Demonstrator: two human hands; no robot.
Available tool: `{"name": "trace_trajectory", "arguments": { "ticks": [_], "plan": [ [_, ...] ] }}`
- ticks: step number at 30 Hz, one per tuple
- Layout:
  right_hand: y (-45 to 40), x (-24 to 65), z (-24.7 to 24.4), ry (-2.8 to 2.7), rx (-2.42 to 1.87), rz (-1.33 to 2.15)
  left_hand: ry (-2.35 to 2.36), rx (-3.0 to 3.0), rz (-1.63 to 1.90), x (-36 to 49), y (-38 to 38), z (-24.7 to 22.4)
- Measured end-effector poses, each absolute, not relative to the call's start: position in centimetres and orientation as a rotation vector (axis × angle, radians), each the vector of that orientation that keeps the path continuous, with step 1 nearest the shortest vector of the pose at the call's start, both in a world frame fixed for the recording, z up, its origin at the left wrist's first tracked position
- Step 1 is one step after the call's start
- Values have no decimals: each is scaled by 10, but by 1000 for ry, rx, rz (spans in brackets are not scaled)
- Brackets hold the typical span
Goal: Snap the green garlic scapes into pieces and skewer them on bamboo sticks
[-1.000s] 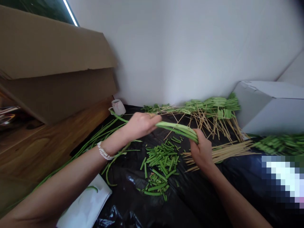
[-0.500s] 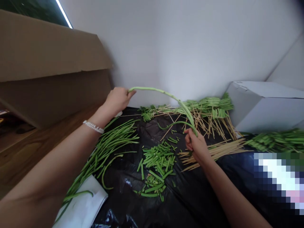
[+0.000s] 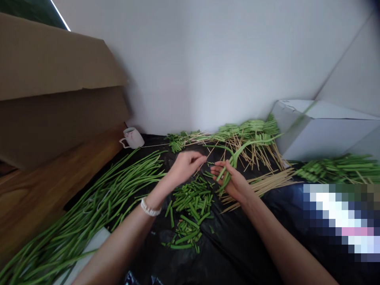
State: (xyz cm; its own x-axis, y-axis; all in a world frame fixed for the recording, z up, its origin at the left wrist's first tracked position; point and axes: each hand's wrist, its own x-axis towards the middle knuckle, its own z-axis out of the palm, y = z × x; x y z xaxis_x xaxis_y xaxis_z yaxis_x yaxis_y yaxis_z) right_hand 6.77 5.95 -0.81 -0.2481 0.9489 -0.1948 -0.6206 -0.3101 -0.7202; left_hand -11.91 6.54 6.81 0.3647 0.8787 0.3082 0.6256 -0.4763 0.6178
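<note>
My right hand (image 3: 233, 182) holds several long green stems (image 3: 234, 158) between thumb and palm, its other fingers partly spread; their upper parts arc up to the right, blurred. Just left of it my left hand (image 3: 188, 166) hovers, fingers drawn together, over the black sheet; whether something small is pinched there I cannot make out. Below both hands lies a heap of short cut green pieces (image 3: 194, 202). Long uncut stems (image 3: 118, 190) spread across the left side. Thin wooden sticks (image 3: 267, 184) lie beside my right wrist.
Green pieces threaded on sticks (image 3: 252, 128) line the wall, with more at the right (image 3: 335, 168). A white mug (image 3: 133, 137) stands at the back left. A cardboard box (image 3: 59, 67) rises at the left, a white box (image 3: 320, 132) at the right. Black plastic (image 3: 231, 253) covers the surface.
My left hand has let go of the long stem's far end and come down toward my right hand. The stem now swings out to the right. The mug has come into view.
</note>
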Motion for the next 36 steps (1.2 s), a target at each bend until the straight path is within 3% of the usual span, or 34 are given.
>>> {"name": "trace_trajectory", "arguments": {
  "ticks": [5,13,22,27,36],
  "plan": [
    [46,55,-15,-924,-762,1792,1257,1846,743,-123,41,14],
    [55,61,-18,-1064,-1014,1558,1070,1437,735,-126,47,13],
    [91,115,-28,-790,-1182,846,772,772,963,-157,52,1],
    [96,127,-32,-995,-1314,580,692,761,941,-155,53,-9],
    [78,125,-6,-1405,-1531,-326,781,872,914,-152,49,-4]
  ]
}}
